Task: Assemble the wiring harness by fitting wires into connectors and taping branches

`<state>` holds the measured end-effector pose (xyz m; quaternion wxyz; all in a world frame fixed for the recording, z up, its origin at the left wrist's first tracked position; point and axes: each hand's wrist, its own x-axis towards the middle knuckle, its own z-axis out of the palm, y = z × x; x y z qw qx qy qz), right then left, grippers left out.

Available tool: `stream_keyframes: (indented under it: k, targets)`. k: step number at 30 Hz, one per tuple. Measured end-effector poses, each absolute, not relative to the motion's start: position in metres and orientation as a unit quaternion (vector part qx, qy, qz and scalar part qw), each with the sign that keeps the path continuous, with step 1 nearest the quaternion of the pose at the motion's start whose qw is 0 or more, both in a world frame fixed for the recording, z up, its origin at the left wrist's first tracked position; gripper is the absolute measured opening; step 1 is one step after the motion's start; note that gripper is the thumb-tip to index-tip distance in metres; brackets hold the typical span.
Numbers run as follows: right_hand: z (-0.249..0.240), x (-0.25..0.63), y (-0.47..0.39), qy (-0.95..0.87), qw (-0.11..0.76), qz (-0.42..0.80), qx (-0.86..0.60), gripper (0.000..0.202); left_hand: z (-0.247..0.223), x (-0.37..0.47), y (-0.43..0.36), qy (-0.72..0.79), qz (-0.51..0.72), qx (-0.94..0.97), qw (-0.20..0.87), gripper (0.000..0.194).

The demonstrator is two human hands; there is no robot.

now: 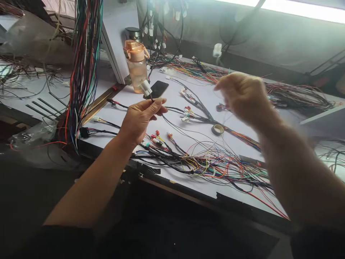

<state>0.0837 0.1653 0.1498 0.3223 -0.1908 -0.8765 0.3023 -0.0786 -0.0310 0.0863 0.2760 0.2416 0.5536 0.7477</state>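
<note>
My left hand [145, 117] pinches a dark cable just below a white plug connector [146, 87], which points up and tilts to the left. Thin wires trail from under this hand down to the right across the table. Raised over the right half of the table, my right hand [239, 93] is smeared by motion. Its fingers look bent, but whether they hold anything cannot be made out. A blurred white connector [217, 50] shows above and left of it. Between and below the hands lie a wire harness [199, 113] with several connectors and a roll of black tape [217, 129].
A drink bottle [137, 68] and a phone [159, 89] stand and lie behind my left hand. Along the table's front edge runs a tangled wire bundle [194, 162]. A thick wire bundle [85, 64] hangs at left, near thin metal rods [44, 109]. More loose wires [185, 68] lie at the back.
</note>
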Motion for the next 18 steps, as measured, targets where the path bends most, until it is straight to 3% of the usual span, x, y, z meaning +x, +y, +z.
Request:
stream_keyframes:
  k: [2, 5, 9, 13, 15, 18]
  targets:
    - [0.166, 0.102, 0.172, -0.899, 0.303, 0.224, -0.224, 0.041, 0.091, -0.075, -0.041, 0.563, 0.739, 0.245, 0.278, 0.025]
    - [0.162, 0.104, 0.168, -0.923, 0.28, 0.133, -0.227, 0.032, 0.09, -0.061, -0.054, 0.555, 0.755, 0.213, 0.276, 0.026]
    - [0.111, 0.056, 0.144, -0.959, 0.158, 0.064, -0.228, 0.027, 0.082, -0.034, -0.071, 0.543, 0.777, 0.133, 0.289, 0.024]
    - [0.061, 0.011, 0.125, -0.982, 0.036, 0.078, -0.169, 0.027, 0.073, -0.016, -0.096, 0.541, 0.789, 0.062, 0.284, 0.025]
    - [0.053, 0.008, 0.121, -0.986, 0.026, 0.084, -0.14, 0.025, 0.067, -0.011, -0.111, 0.545, 0.788, 0.039, 0.282, 0.027]
    - [0.061, 0.029, 0.112, -0.982, 0.099, 0.132, -0.093, 0.027, 0.058, -0.003, -0.129, 0.552, 0.78, 0.005, 0.293, 0.031]
